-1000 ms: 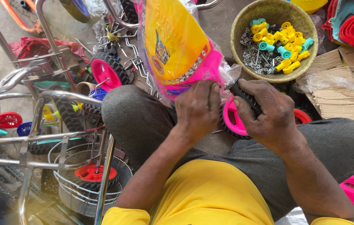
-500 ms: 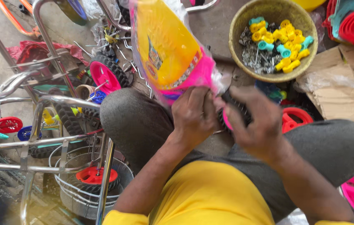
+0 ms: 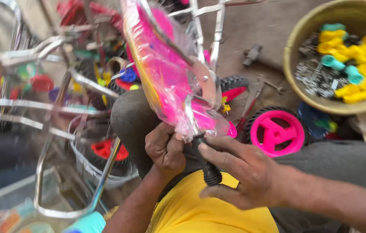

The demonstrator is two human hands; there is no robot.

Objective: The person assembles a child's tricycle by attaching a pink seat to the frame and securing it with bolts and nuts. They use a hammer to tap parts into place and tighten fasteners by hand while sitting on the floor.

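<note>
A pink and yellow toy tricycle part wrapped in clear plastic (image 3: 165,73) rests on my lap, tilted up and away. Its chrome tube (image 3: 190,116) ends in a black ribbed rubber grip (image 3: 208,166). My left hand (image 3: 165,151) clasps the lower end of the wrapped part where the tube comes out. My right hand (image 3: 241,172) wraps its fingers around the black grip. A pink plastic wheel with a black tyre (image 3: 276,131) lies on the ground just beyond my right hand.
A round woven basket (image 3: 297,92) at the upper right holds yellow and teal plastic caps and metal hardware. Chrome tricycle frames (image 3: 45,108) and coloured wheels crowd the left. A wire basket with a red wheel (image 3: 105,151) sits by my left knee. Small tools lie on the ground.
The view has shifted and closed in. The wrapped part has turned, showing its pink side. My right hand has gone from the pink wheel to the black grip; the wheel now lies on the ground.
</note>
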